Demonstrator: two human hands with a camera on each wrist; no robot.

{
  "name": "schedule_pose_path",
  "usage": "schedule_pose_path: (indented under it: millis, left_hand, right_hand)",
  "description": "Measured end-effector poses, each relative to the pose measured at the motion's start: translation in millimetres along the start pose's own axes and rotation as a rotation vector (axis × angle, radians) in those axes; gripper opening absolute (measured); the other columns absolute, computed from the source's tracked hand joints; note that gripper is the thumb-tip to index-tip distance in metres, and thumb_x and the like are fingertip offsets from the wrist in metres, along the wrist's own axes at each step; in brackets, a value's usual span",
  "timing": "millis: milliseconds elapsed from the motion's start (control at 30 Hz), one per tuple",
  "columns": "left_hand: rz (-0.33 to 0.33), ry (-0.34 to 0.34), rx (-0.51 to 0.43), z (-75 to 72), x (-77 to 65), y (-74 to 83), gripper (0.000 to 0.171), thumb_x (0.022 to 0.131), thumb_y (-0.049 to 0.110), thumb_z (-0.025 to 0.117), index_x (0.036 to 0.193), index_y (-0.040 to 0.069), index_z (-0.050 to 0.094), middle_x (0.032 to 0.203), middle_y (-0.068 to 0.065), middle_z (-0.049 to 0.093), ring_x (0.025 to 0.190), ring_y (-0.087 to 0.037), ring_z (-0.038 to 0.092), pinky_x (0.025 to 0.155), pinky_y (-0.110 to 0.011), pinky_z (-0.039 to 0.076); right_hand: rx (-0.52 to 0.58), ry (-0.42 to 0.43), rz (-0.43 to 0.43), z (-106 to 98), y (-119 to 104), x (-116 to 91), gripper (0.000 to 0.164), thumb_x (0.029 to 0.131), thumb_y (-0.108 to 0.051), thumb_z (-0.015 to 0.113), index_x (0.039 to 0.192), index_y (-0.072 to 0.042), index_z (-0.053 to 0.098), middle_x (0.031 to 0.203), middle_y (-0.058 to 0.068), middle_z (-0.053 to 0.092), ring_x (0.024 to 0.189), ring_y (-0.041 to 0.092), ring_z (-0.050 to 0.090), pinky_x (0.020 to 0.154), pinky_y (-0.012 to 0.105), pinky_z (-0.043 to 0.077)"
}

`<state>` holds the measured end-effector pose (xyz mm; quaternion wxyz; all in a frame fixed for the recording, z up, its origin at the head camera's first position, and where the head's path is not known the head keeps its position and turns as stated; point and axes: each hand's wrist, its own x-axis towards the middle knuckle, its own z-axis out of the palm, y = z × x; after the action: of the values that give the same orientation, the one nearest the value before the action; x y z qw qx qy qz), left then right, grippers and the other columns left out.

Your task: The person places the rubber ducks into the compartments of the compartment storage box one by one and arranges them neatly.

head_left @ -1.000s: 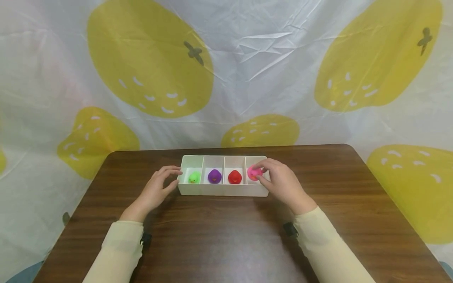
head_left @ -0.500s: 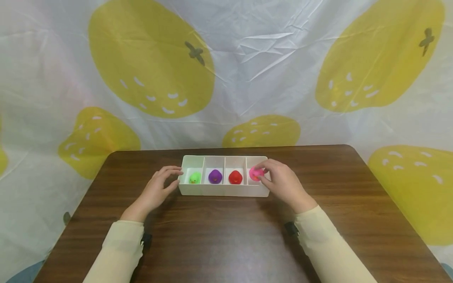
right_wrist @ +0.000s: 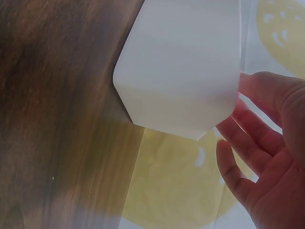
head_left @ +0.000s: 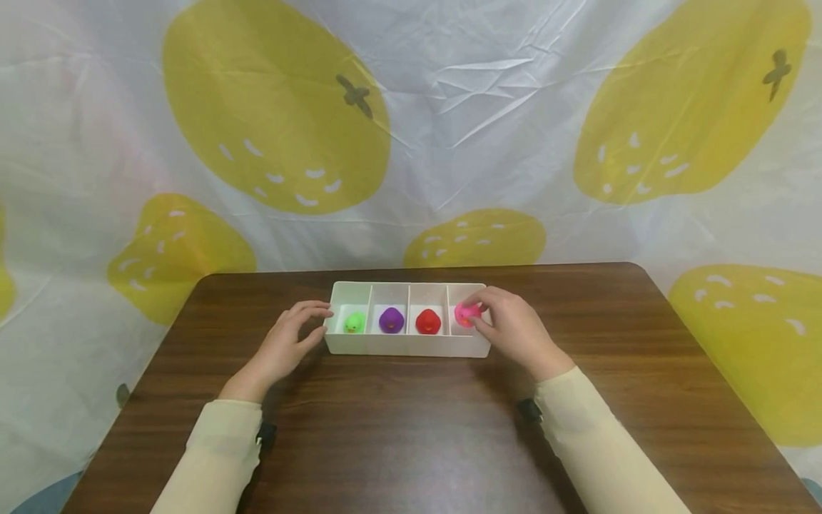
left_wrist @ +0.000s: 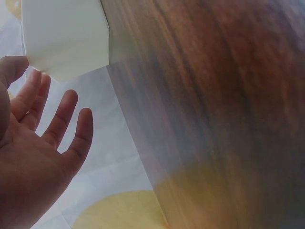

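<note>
A white box [head_left: 407,345] divided into compartments stands near the table's far side in the head view. From left to right it contains a green toy duck [head_left: 354,323], a purple toy duck [head_left: 391,320], a red toy duck [head_left: 428,322] and a pink toy duck [head_left: 467,314]. My right hand [head_left: 521,330] pinches the pink duck between thumb and fingers in the rightmost compartment, partly covering it. At the box's left end, my left hand [head_left: 276,350] rests its fingertips on the wall with fingers loosely bent. Both wrist views show the box's outer walls, which hide the ducks.
The brown wooden table [head_left: 411,428] has its far edge just behind the box. Behind it hangs a white cloth [head_left: 411,164] printed with large yellow fruit. Low partition walls separate the box's compartments.
The pink duck has shifted slightly right within its compartment, still held by my right hand. My left hand stays at the box's left end. The other ducks keep their places.
</note>
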<state>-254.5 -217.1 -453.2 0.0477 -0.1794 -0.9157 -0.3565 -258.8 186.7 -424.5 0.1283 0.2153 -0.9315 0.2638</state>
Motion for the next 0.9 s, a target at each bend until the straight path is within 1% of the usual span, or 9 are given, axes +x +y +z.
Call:
schedule_pose_path:
  millis: [300,467,600,733,900]
  left_hand:
    - [0.005,0.003,0.0,-0.3,-0.2,1.5,0.03,0.103,0.012,0.064,0.132,0.006,0.065,0.149,-0.013,0.054,0.136,-0.039,0.047,0.112,-0.062,0.039]
    - [0.0,0.0,0.0,-0.3,-0.7,2.2,0.03,0.103,0.012,0.063,0.132,0.005,0.064,0.149,-0.013,0.054,0.136,-0.04,0.047,0.112,-0.062,0.039]
    - [0.004,0.002,0.002,0.1,-0.1,0.8,0.03,0.103,0.012,0.063,0.132,0.005,0.064,0.149,-0.013,0.054,0.136,-0.039,0.047,0.111,-0.062,0.039]
    - [0.006,0.004,0.004,0.3,0.3,-0.6,0.03,0.103,0.012,0.063,0.132,0.006,0.064,0.149,-0.013,0.054,0.137,-0.039,0.047,0.112,-0.062,0.039]
    - [0.0,0.003,0.011,-0.1,0.3,-0.3,0.03,0.103,0.012,0.063,0.132,0.006,0.064,0.149,-0.013,0.054,0.137,-0.039,0.046,0.112,-0.062,0.038]
  right_hand:
    - [0.0,-0.016,-0.011,1.4,1.9,6.1,0.017,0.09,-0.013,0.079,0.107,-0.013,0.076,0.102,0.002,0.074,0.097,0.024,0.071,0.088,0.043,0.058]
    - [0.004,-0.025,-0.02,2.6,2.8,7.7,0.017,0.09,-0.012,0.079,0.106,-0.012,0.076,0.103,0.003,0.074,0.097,0.024,0.071,0.09,0.043,0.058]
    - [0.003,-0.044,-0.008,3.8,4.3,9.6,0.019,0.09,-0.013,0.079,0.108,-0.012,0.075,0.104,0.003,0.074,0.098,0.023,0.07,0.091,0.043,0.058]
    - [0.001,-0.06,-0.001,3.7,5.3,12.5,0.019,0.09,-0.011,0.078,0.108,-0.012,0.075,0.104,0.003,0.073,0.099,0.025,0.07,0.091,0.044,0.058]
    - [-0.009,-0.066,-0.013,3.7,6.1,15.6,0.018,0.09,-0.01,0.078,0.107,-0.012,0.075,0.102,0.003,0.074,0.099,0.026,0.071,0.091,0.044,0.057]
